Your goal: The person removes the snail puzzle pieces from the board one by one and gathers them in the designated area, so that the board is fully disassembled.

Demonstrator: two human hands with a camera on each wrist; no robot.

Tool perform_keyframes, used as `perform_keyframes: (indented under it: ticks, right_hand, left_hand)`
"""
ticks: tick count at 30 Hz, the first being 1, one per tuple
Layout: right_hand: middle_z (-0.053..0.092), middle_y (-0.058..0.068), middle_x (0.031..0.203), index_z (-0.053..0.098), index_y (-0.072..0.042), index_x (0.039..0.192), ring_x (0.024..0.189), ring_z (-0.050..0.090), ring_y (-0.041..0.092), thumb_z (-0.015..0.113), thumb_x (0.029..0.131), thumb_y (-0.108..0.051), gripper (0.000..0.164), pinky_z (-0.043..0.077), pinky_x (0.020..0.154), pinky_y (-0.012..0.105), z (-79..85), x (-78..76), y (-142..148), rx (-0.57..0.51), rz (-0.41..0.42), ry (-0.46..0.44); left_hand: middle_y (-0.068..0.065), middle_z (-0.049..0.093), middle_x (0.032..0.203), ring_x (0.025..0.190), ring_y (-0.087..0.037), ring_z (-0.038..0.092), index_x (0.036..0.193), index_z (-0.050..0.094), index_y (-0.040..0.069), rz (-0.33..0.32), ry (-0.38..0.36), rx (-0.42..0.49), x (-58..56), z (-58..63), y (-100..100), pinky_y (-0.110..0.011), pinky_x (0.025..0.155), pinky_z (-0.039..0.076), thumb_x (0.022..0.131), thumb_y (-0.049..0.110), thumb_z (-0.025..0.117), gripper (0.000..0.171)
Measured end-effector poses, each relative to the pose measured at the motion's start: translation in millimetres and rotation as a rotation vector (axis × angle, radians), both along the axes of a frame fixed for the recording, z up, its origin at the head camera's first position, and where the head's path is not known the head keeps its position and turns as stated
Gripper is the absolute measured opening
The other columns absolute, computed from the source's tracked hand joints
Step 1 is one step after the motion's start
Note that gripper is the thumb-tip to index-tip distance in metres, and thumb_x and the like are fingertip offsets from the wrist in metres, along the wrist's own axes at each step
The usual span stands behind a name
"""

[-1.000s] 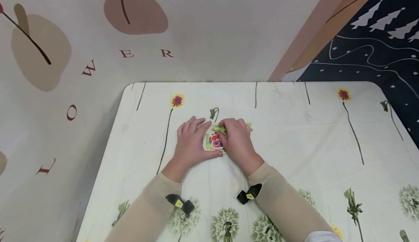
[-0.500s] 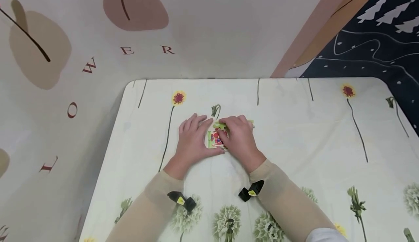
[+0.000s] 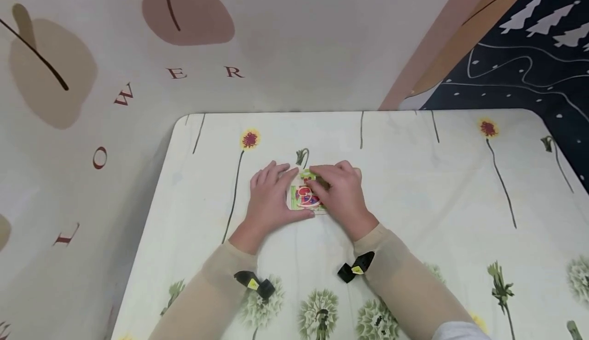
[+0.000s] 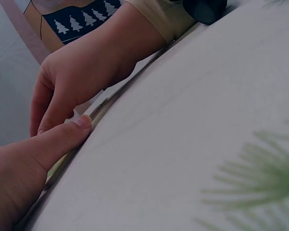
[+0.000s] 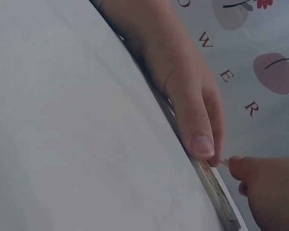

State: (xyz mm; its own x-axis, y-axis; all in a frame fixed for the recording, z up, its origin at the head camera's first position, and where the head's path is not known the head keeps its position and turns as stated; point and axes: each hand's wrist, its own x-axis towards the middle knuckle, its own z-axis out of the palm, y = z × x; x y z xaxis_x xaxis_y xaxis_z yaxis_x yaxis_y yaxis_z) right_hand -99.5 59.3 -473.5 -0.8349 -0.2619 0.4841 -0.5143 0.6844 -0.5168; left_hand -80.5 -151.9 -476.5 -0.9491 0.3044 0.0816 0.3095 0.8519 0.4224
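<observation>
A small flat puzzle board [image 3: 301,202] with a red, purple and green picture lies on the table in the head view. My left hand [image 3: 269,199] spans its left side, fingers spread, thumb along the near edge and index fingertip by the far corner. In the left wrist view, the left thumb [image 4: 62,139] lies against the board's edge. Over the board's right half, my right hand [image 3: 342,194] pinches a thin whitish piece [image 5: 225,163], seen edge-on in the right wrist view. A green patch [image 3: 307,175] shows between the two hands. The right hand hides the board's right part.
A white cloth with printed flowers covers the table [image 3: 428,191]. Behind its far edge rises a pale wall [image 3: 313,48] with printed letters, and a dark panel with white trees [image 3: 520,74] stands at the right. Black wrist cameras sit on both sleeves.
My right hand has shifted slightly right, its thumb moving off the red picture, so more of that shows. The green end beyond its knuckles is now hidden. The left hand stays put.
</observation>
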Motion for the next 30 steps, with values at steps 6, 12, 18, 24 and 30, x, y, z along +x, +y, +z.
perform_keyframes:
  ticks: [6,12,18,24,30]
  right_hand:
    - [0.080,-0.001,0.119,0.083,-0.013,0.120,0.098,0.060,0.022,0.090,0.089,-0.029,0.035,0.033,0.080,0.048,-0.8,0.7,13,-0.055,0.005,0.039]
    - [0.079,-0.003,0.121,0.083,-0.014,0.121,0.105,0.060,0.022,0.090,0.089,-0.026,0.034,0.030,0.089,0.052,-2.8,2.8,33,-0.108,-0.009,0.037]
    - [0.080,0.000,0.117,0.083,-0.016,0.118,0.109,0.057,0.027,0.091,0.089,-0.023,0.031,0.028,0.093,0.055,-4.3,3.0,67,-0.102,-0.057,0.009]
    - [0.080,0.003,0.114,0.084,-0.015,0.114,0.113,0.056,0.032,0.093,0.085,-0.014,0.030,0.029,0.093,0.057,-10.5,2.0,102,-0.128,-0.086,-0.028]
    - [0.081,0.007,0.109,0.084,-0.011,0.111,0.112,0.058,0.035,0.093,0.083,-0.006,0.030,0.037,0.094,0.059,-12.1,0.4,122,-0.164,-0.097,-0.056]
  left_hand:
    - [-0.009,0.042,0.163,0.158,-0.037,0.023,0.159,0.052,0.016,0.007,-0.004,-0.011,0.9,-0.3,0,-0.061,0.123,0.017,0.071,0.079,0.083,0.113]
    - [-0.009,0.042,0.163,0.158,-0.037,0.022,0.158,0.052,0.016,0.014,-0.015,-0.003,2.0,0.0,-1,-0.060,0.123,0.017,0.069,0.078,0.086,0.114]
    - [-0.007,0.041,0.164,0.159,-0.035,0.020,0.160,0.051,0.017,0.005,-0.013,-0.004,0.3,0.7,1,-0.059,0.124,0.016,0.069,0.078,0.086,0.115]
    - [-0.007,0.041,0.164,0.159,-0.035,0.020,0.160,0.051,0.018,0.007,-0.021,0.001,1.7,1.0,1,-0.059,0.124,0.015,0.068,0.076,0.087,0.114]
    - [-0.008,0.041,0.164,0.159,-0.036,0.021,0.159,0.051,0.017,0.011,-0.022,0.009,2.6,2.3,2,-0.059,0.124,0.015,0.068,0.076,0.088,0.115]
